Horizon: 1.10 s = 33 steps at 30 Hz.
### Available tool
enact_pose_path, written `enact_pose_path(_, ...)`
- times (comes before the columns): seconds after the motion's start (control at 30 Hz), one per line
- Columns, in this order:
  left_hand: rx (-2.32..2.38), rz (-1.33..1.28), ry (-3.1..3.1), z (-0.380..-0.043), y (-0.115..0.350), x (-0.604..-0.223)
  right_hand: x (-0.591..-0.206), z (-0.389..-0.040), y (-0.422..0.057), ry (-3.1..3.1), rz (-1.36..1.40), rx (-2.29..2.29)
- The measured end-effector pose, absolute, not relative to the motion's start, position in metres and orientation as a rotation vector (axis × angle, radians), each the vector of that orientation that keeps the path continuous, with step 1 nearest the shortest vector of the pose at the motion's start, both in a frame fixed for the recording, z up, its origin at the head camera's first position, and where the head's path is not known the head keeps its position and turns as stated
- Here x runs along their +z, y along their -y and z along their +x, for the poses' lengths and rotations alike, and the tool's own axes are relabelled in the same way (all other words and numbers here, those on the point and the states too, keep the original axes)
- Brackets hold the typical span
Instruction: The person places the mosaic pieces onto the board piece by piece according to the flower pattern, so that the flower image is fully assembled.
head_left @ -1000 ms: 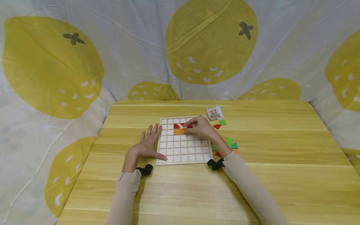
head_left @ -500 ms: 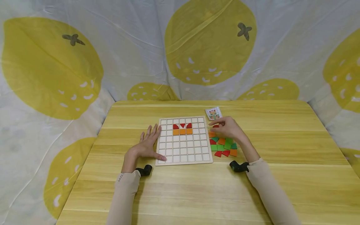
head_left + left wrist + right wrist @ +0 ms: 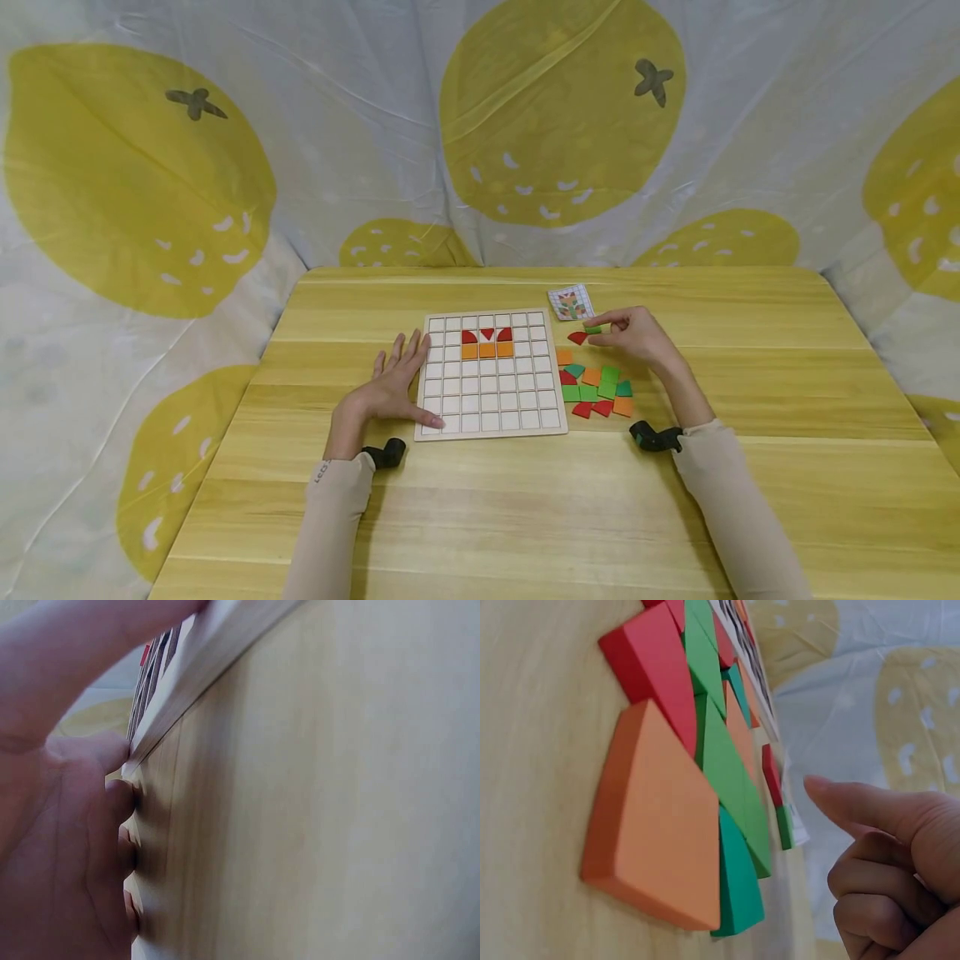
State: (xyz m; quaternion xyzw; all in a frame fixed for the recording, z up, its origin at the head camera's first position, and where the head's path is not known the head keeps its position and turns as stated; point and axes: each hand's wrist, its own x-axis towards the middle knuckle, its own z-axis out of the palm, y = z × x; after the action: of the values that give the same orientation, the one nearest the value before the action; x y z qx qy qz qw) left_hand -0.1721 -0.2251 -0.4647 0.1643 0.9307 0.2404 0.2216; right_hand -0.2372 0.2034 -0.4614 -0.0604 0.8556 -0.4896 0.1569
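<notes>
My left hand (image 3: 388, 392) lies spread at the left edge of a pale wooden grid board (image 3: 491, 402). Its thumb rests on the board's near left corner, and the other fingers touch the left side. Red pieces (image 3: 504, 335) sit in a row on the board above orange square tiles (image 3: 487, 351). Beyond the board's right side, my right hand (image 3: 637, 335) hovers with thumb and index finger apart, one on each side of a green square tile (image 3: 593, 329). In the right wrist view, that green tile (image 3: 784, 827) lies on the table beside a red quarter-round tile (image 3: 771, 774).
A small printed pattern card (image 3: 570, 302) lies past the board's far right corner. Loose orange, green, teal and red tiles (image 3: 609, 379) are bunched along the board's right side. A lemon-print cloth (image 3: 562, 117) hangs behind the wooden table (image 3: 480, 517).
My right hand has moved from the board's red row to the right, over to the green tile. A red triangle it had hidden now shows in the grid. The left hand stays put.
</notes>
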Motion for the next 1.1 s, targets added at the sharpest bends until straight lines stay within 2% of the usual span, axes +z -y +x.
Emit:
enact_pose_path(0.3,0.666,0.459,-2.573,-0.173,0.226,-0.466,-0.474,-0.242,-0.211,-2.515,-0.151,-1.375)
enact_pose_path(1.1,0.674,0.454,-2.562,-0.174,0.226,-0.464,-0.478,-0.245,-0.209,-2.458,-0.154,-1.395)
